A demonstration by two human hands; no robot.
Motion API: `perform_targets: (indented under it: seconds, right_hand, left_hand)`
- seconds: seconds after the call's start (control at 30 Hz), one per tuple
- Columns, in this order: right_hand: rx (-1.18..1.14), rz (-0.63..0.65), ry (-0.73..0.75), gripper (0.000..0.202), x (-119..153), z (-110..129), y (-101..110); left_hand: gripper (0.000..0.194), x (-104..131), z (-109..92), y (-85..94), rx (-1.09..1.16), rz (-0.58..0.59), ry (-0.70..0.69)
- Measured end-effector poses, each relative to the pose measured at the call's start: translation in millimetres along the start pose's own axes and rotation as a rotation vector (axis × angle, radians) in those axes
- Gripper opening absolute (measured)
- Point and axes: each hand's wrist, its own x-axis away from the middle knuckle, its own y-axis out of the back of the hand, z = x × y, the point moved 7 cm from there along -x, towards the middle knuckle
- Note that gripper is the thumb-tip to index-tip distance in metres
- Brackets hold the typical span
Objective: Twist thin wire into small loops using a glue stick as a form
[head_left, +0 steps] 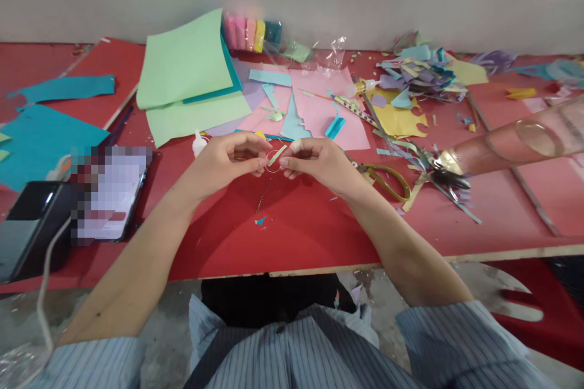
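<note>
Both hands meet above the middle of the red table (283, 225). A thin ring (272, 169) with a small chain hanging below it is pinched between the thumb and fingers of my left hand (237, 158). Across the ring lies a narrow pale green paper strip (277, 155). My right hand (314, 158), with a white wrap on one finger, is closed at the ring's right side, by the strip; its fingertips hide what they grip. Beyond the hands are pink paper sheets (326, 115) and a small white bottle (199, 144).
Green sheets (187, 61) and clay blocks (246, 33) lie at the back. A phone (114, 200) and a black device (34, 225) are at left. Yellow-handled scissors (390, 181), paper scraps (415, 76) and a clear tumbler (515, 143) lie at right.
</note>
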Motion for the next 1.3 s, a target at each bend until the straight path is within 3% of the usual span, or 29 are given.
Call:
perform_targets:
  seconds: [0.5, 0.8, 1.3]
  right_hand:
    - [-0.087, 0.037, -0.033, 0.033, 0, -5, 4]
    - [0.002, 0.113, -0.023, 0.027, -1, -7, 7]
    - [0.124, 0.095, -0.049, 0.02, -1, -7, 9]
  left_hand:
    - [0.025, -3, 16, -5.4, 0.23, -0.085, 0.1]
    - [0.024, -3, 19, -11.7, 0.272, -0.001, 0.112]
    - [0.021, 3, 5, -12.1, -0.328, -0.164, -0.11]
